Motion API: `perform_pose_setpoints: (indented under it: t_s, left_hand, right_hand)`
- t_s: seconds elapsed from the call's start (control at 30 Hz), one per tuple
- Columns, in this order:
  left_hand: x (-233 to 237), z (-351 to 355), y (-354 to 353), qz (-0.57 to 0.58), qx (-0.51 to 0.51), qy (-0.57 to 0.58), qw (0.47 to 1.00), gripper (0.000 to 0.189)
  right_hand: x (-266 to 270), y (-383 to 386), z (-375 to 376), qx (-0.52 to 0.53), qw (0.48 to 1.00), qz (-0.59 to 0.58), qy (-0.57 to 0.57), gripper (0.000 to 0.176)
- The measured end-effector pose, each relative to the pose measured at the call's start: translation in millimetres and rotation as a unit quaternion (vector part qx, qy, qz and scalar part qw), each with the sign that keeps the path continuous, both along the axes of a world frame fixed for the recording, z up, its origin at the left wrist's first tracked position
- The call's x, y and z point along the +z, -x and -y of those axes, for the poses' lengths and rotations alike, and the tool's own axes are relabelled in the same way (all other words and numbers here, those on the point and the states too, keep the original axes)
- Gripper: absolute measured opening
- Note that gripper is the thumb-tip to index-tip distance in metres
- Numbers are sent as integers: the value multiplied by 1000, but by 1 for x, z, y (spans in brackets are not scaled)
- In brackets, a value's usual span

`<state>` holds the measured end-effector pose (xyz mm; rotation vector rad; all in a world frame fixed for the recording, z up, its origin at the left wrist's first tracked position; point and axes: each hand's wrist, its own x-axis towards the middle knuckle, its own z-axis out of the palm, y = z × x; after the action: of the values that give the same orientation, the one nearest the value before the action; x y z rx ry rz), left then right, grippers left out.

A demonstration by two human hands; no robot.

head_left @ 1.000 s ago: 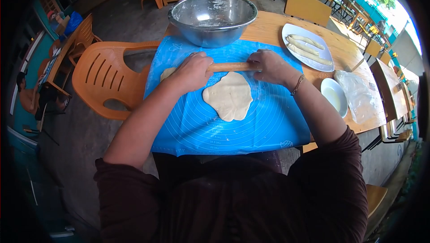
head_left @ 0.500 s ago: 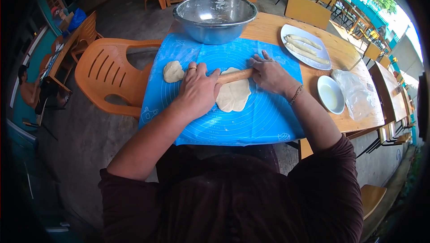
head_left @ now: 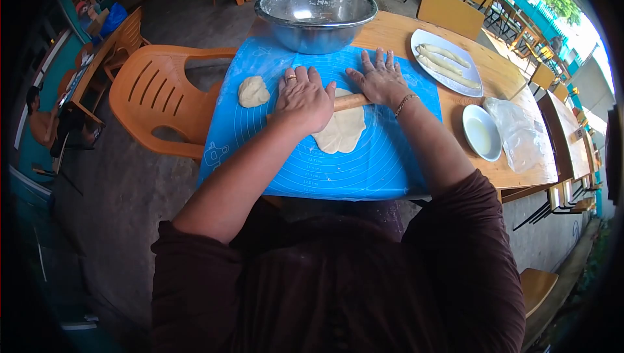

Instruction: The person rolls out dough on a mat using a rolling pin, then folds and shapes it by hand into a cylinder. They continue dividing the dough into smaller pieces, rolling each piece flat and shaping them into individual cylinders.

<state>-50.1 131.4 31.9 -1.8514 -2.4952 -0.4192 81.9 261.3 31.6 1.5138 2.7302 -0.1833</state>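
Note:
A wooden rolling pin (head_left: pixel 351 101) lies across a flattened sheet of dough (head_left: pixel 340 133) on a blue printed mat (head_left: pixel 273 177). My left hand (head_left: pixel 305 98) presses palm-down over the pin's left part, its fingers stretched forward past it and hiding that end. At the other end, my right hand (head_left: pixel 381 81) rests its heel on the pin with fingers spread, pointing away from me. Left of my left hand sits a rounded lump of dough (head_left: pixel 253 91). The upper part of the dough sheet is partly covered by the pin and my hands.
A metal bowl (head_left: pixel 316 28) stands at the mat's far edge. To the right are a white plate (head_left: pixel 422 39) with several dough strips, a small white bowl (head_left: pixel 481 133) and a clear plastic bag (head_left: pixel 517 135). An orange chair (head_left: pixel 153 93) stands left; a person (head_left: pixel 45 119) sits farther off.
Both hands have slid forward over the rolling pin, their fingers straightening from a more curled hold. My right hand's fingers have spread. The view has shifted slightly.

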Motion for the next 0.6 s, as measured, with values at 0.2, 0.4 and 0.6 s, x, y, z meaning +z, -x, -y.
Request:
perform_pose_setpoints:
  t_s: [0.2, 0.4, 0.6]
  left_hand:
    - [-5, 15, -12, -32, -18, -2, 999, 63]
    - [-8, 29, -22, -59, -24, -8, 998, 68]
    - [-11, 45, -30, -52, -58, -22, 997, 72]
  right_hand:
    - [-4, -17, 18, 4, 999, -20, -33, 82]
    - [-4, -32, 37, 6, 998, -32, -60, 82]
    - [-9, -51, 53, 17, 994, -83, -67, 81]
